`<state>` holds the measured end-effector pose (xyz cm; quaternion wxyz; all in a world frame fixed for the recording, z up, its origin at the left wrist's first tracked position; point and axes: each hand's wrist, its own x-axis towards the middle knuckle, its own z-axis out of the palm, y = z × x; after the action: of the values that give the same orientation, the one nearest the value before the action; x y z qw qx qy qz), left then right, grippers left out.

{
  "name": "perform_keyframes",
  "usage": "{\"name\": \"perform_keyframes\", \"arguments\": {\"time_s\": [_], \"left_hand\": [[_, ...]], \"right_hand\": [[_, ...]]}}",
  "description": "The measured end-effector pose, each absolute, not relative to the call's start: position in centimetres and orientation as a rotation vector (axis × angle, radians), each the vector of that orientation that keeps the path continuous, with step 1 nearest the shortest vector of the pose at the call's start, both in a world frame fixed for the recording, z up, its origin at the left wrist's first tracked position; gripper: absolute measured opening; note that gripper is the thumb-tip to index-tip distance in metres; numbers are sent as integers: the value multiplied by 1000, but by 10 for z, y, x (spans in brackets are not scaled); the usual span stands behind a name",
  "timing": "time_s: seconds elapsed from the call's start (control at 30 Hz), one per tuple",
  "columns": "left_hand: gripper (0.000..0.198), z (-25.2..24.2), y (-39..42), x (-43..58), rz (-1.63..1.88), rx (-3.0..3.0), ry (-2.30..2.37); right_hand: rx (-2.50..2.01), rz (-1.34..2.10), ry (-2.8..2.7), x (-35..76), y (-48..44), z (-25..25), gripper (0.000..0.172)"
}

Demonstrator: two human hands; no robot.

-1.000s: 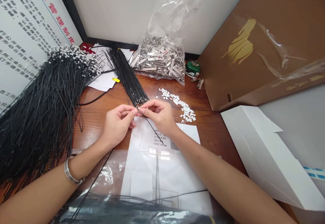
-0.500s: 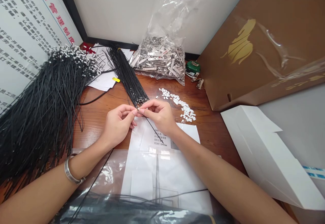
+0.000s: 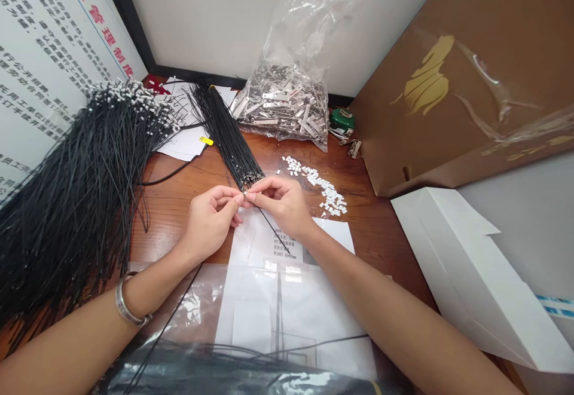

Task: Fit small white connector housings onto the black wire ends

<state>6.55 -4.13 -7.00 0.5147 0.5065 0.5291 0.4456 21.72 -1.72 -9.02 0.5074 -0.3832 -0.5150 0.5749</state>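
Nearest the wearer, a clear plastic bag holding dark wires lies along the table edge. Beyond it a printed sheet lies on the wooden table, partly under clear plastic. A silver-coloured bangle is worn on the left wrist.

The left hand and right hand are together at the fingertips, above the sheet's far edge. Both are pinched around a small white connector housing at a thin black wire, which slants down toward the sheet. Which fingers bear on which part is too small to determine.

To the left, a large heap of black wires bears white ends at its far side. To the right stands a white carton. Loose white housings are scattered just beyond the right hand. Directly ahead, a bundle of black wires points its metal-tipped ends toward the fingers.

Farther back, a transparent bag of metal clips rests against the wall, near a green tape measure and a brown box with a gold emblem.
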Motion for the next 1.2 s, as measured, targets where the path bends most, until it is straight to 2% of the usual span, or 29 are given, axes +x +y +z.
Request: {"name": "perform_keyframes", "arguments": {"time_s": [0.37, 0.67, 0.87, 0.93, 1.07, 1.2], "left_hand": [[17, -68, -42, 66, 1068, 1211, 1281], [26, -69, -40, 66, 1018, 1242, 1275], [29, -64, -46, 63, 894, 1360, 1253], [32, -58, -45, 57, 859, 1371, 1276], [32, -37, -36, 35, 821, 1426, 1397], [29, -11, -15, 2, 870, 1483, 1677]], "right_hand": [[-931, 1343, -1277, 217, -17, -90, 23], [-1025, 1261, -1140, 213, -18, -93, 18], [-1162, 1029, -943, 228, -8, -74, 21], [-1282, 836, -1027, 244, -2, -65, 22], [-1715, 368, -1401, 275, 5, -59, 13], [-1993, 321, -1594, 284, 6, -68, 16]]}}
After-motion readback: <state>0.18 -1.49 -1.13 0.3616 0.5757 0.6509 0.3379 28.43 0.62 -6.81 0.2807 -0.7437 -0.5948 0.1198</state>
